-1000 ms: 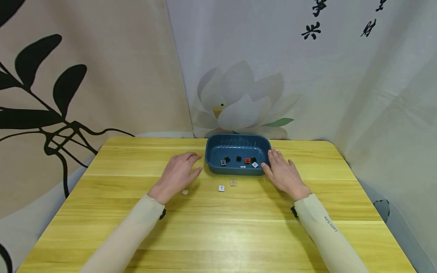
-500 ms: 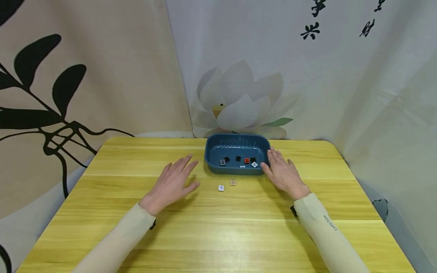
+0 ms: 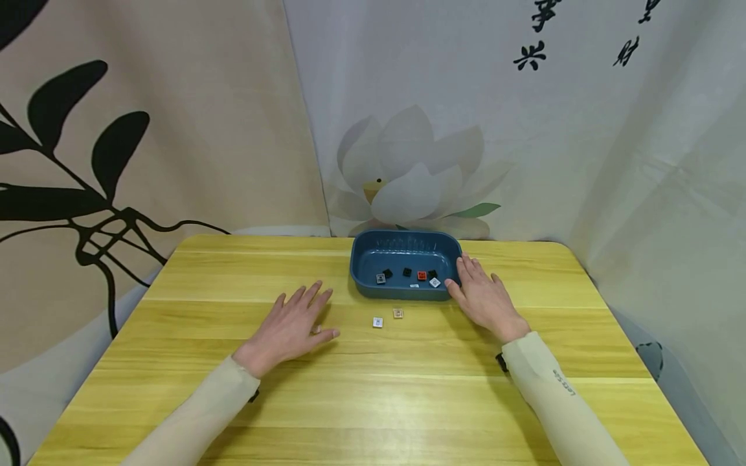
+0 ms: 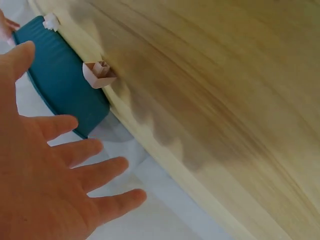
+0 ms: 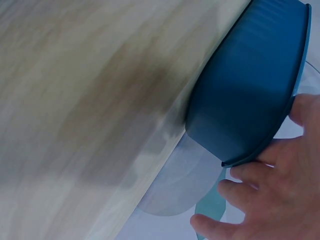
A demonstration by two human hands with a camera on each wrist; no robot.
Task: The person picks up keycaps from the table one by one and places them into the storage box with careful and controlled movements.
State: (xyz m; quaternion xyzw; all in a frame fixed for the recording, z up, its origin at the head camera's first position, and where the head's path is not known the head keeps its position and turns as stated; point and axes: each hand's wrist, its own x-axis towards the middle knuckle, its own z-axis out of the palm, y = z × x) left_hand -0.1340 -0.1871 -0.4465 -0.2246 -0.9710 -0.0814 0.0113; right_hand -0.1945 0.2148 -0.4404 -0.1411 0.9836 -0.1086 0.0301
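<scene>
My left hand (image 3: pixel 285 331) hovers above the table with its fingers spread, holding nothing. A pale keycap (image 4: pixel 98 75) lies upturned beyond the fingers in the left wrist view; in the head view it peeks out by the thumb. Two more keycaps, one white (image 3: pixel 377 322) and one beige (image 3: pixel 398 313), lie in front of the blue tray (image 3: pixel 402 293). My right hand (image 3: pixel 485 299) rests with straight fingers along the tray's right rim, its thumb touching the near corner. Inside the tray are several keycaps, among them a red keycap (image 3: pixel 422 276) and a grey keycap (image 3: pixel 381 278).
The wooden table (image 3: pixel 408 401) reaches back to a printed curtain (image 3: pixel 245 116) that hangs close behind the tray. The tray stands near the table's far edge.
My left hand has drawn back to the left and toward me, away from the tray, and its fingers have spread. The right hand has stayed at the tray.
</scene>
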